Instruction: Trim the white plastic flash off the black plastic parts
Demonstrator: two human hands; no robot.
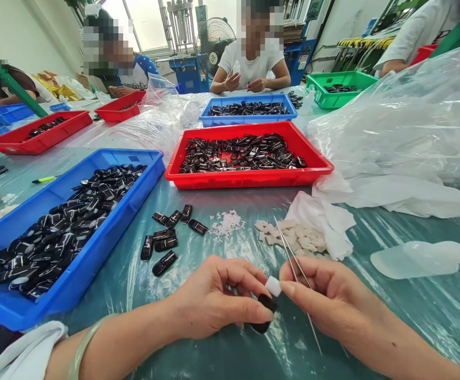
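My left hand is closed on a small glossy black part with a rounded end, pinched between thumb and fingers. Facing it, my right hand grips thin metal tweezers, whose length crosses the fingers. The same hand pinches a small white piece, perhaps folded cloth, right at the black part; whether they touch I cannot tell. Several loose black parts lie beyond my left hand. Beside them is a little heap of white scraps, then a pile of off-white flat pieces.
Blue bin at left and red bin ahead hold many black parts. A translucent squeeze bottle lies at right, near crumpled white cloth and plastic sheeting. Co-workers sit across the table, one person facing me.
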